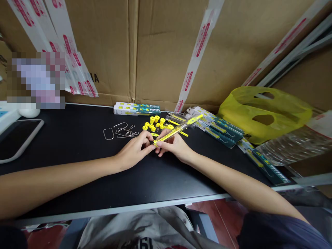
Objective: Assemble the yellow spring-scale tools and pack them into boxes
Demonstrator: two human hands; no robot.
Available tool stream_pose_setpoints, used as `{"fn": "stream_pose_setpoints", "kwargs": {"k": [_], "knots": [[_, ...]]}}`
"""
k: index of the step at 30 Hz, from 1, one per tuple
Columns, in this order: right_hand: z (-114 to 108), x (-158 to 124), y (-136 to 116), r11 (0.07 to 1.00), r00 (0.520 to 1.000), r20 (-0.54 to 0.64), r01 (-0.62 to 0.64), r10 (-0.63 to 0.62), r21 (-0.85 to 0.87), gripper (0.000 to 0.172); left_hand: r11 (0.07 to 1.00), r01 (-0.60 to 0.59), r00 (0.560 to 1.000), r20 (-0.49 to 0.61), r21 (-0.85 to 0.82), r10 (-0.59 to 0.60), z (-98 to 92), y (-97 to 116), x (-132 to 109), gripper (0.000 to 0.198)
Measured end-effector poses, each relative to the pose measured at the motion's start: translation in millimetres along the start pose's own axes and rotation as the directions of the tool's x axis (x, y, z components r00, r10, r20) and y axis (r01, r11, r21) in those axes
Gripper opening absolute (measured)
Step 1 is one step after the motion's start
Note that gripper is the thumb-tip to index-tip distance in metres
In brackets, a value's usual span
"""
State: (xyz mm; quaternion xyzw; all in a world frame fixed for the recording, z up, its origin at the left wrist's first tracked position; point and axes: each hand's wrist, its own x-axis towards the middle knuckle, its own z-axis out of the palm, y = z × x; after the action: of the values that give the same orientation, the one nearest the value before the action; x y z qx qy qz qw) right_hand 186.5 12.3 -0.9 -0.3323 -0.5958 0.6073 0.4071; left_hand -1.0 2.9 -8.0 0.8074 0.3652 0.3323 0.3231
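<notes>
Thumb and fingers of the left hand (133,150) are drawn together in a pinch at the lower end of a clear, yellow-scaled spring scale (178,129), at the middle of the frame. The right hand (178,148) has its thumb and curled fingers closed around the same tube just beside, and the scale slants from there up and to the right. Just beyond the hands, small yellow plastic caps (152,120) lie scattered on the black bench (129,186). Left of these, bent wire hooks (124,130) lie in a tangle, with a U-shaped wire (108,134) near them. Behind the caps, at upper centre, lies a white-and-green printed carton (137,108). Right of centre, more printed cartons (216,126) lie in an overlapping pile, and a slanting carton (263,162) sits closer to the bench's right edge. A yellow plastic bag (238,107) and crinkled clear plastic packaging (293,148) fill the right side of the frame. A smartphone (19,141) lies face up at the left edge. Across the top stands brown cardboard (160,52) with red-printed tape (199,45).
</notes>
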Motion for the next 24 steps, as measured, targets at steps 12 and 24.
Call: {"fn": "stream_pose_setpoints", "kwargs": {"k": [12, 24], "knots": [[-1.2, 0.9, 6.5, 0.999, 0.999, 0.025, -0.048, 0.048, 0.013, 0.035, 0.996, -0.075, 0.995, 0.061, -0.038, 0.077, 0.7, 2.2, -3.2, 0.028], [-1.0, -1.0, 3.7, 1.0, 0.999, 0.008, -0.032, 0.032, 0.0, 0.037, 0.994, 0.022, 1.0, 0.012, -0.105, -0.021, -0.2, -1.3, 0.6, 0.032]]}}
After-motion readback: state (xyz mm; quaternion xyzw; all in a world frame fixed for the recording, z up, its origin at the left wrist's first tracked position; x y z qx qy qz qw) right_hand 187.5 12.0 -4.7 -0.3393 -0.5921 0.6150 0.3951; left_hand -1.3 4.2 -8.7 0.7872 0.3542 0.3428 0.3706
